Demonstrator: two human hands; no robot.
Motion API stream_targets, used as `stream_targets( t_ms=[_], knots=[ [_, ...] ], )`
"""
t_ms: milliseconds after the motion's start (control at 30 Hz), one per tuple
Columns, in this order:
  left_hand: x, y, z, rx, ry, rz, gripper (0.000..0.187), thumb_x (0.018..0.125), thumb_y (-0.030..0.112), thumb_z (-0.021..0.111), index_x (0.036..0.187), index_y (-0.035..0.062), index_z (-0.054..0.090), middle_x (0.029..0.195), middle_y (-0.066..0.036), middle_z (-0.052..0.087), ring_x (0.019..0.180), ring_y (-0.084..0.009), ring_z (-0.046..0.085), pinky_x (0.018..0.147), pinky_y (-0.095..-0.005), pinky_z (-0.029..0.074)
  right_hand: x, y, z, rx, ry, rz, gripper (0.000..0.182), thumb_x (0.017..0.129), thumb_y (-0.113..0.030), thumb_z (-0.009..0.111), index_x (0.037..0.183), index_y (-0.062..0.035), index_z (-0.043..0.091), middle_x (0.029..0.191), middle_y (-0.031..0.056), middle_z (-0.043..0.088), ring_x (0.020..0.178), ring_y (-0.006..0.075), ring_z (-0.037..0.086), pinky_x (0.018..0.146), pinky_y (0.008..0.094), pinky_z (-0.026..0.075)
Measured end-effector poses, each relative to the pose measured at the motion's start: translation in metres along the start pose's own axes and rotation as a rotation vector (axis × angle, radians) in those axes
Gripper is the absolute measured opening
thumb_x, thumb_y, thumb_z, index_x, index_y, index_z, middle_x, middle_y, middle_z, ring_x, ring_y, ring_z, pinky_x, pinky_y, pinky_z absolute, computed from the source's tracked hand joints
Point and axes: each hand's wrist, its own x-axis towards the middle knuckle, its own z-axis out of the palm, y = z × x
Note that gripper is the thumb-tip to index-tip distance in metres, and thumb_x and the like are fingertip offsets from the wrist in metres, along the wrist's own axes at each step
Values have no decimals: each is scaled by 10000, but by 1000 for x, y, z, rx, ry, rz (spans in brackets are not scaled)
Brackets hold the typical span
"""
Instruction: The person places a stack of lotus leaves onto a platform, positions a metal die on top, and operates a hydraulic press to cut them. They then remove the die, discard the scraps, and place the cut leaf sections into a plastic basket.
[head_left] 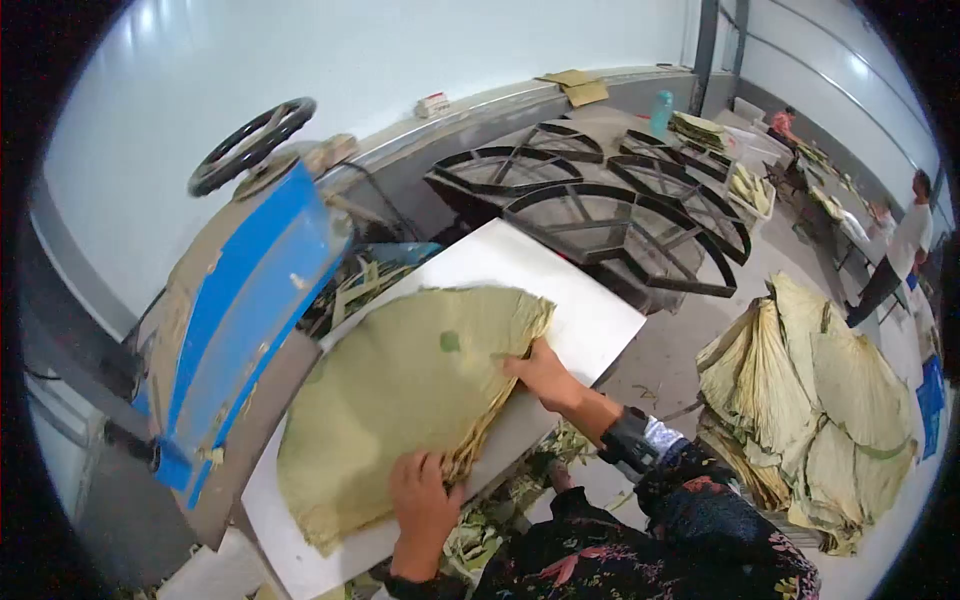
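A stack of dried, fan-shaped leaves (390, 390) lies on a white board (520, 260) in front of me. My left hand (424, 500) is at the stack's near edge, its fingers curled over the top leaf and its thumb by the folded edge. At the right edge, my right hand (548, 376) grips the stack, with the thumb on top and the other fingers hidden beneath or beside it. Layered leaf edges show between the two hands.
Left stands a machine with a blue panel (255, 300) and a black handwheel (252, 146). Black metal fan-shaped frames (620, 225) lie beyond the board. Right is a large leaf pile (810, 400). A person (905, 240) stands far right; another (783, 124) is farther back.
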Motion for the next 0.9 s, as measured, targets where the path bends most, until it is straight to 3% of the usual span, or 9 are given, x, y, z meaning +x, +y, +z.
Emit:
stream_targets(
  t_ms=[133, 267, 333, 500, 767, 800, 833, 867, 900],
  knots=[
    [-1, 4, -3, -34, -9, -69, 455, 639, 169, 719, 1039, 45, 542, 1060, -148, 527, 1037, -373, 486, 935, -497, 373, 47, -24, -88, -630, 70, -52, 358, 813, -166, 656, 1106, -23, 508, 967, 128, 595, 914, 195, 590, 757, 312, 482],
    [-7, -4, 4, 42, -2, -12, 535, 685, 248, 728, 1111, 38, 480, 1044, -188, 512, 1012, -388, 480, 888, -500, 387, 135, -75, -236, -1204, 439, -591, 328, 813, -196, 613, 1086, -23, 559, 1064, 194, 568, 1018, 350, 537, 869, 409, 440],
    [-6, -7, 2, 44, 12, 46, 329, 873, 243, 590, 1107, 19, 532, 1027, -160, 575, 975, -355, 551, 864, -467, 445, 181, -76, -320, -1363, 632, -391, 326, 827, -250, 606, 1071, -38, 560, 1076, 217, 546, 979, 389, 537, 821, 447, 458],
    [-16, -16, 6, 41, -22, 33, 337, 846, 286, 616, 1047, 25, 543, 1054, -201, 568, 992, -379, 544, 903, -529, 409, 230, -68, -432, -1536, 473, 152, 463, 882, -431, 497, 1211, -106, 469, 1045, 225, 597, 998, 419, 559, 815, 474, 459],
    [-9, -9, -1, -179, -122, -86, 685, 783, 567, 609, 1192, 30, 491, 1138, -199, 557, 1086, -403, 514, 978, -536, 358, 261, -57, -477, -1623, 170, 216, 324, 879, -308, 484, 1110, -84, 521, 959, 209, 632, 927, 389, 598, 784, 461, 474],
    [-6, -10, 3, -153, -148, -83, 601, 743, 462, 633, 1144, 32, 506, 1120, -185, 552, 1079, -393, 509, 971, -528, 364, 263, -54, -479, -1673, 150, 180, 300, 878, -280, 481, 1095, -78, 522, 958, 209, 633, 914, 386, 603, 762, 460, 483],
    [-5, -10, 5, -118, -172, -101, 526, 703, 356, 658, 1096, 35, 522, 1102, -172, 548, 1071, -383, 503, 963, -519, 369, 270, -44, -497, -1787, 25, -328, 228, 865, -207, 481, 1024, -66, 564, 864, 195, 639, 815, 377, 619, 716, 468, 496],
    [-7, -9, 4, -76, -199, -140, 465, 662, 251, 682, 1049, 37, 538, 1085, -159, 543, 1063, -373, 498, 955, -511, 375, 281, -38, -512, -1817, 217, 16, 190, 862, -181, 479, 927, -48, 597, 820, 167, 625, 771, 347, 614, 688, 460, 494],
    [-15, -6, -3, -31, -234, -196, 422, 622, 146, 707, 1001, 39, 554, 1067, -145, 539, 1055, -363, 493, 948, -502, 380, 251, -77, -462, -1815, 67, -358, 186, 861, -163, 476, 858, -36, 610, 827, 162, 607, 789, 326, 598, 695, 457, 477]
  ],
)
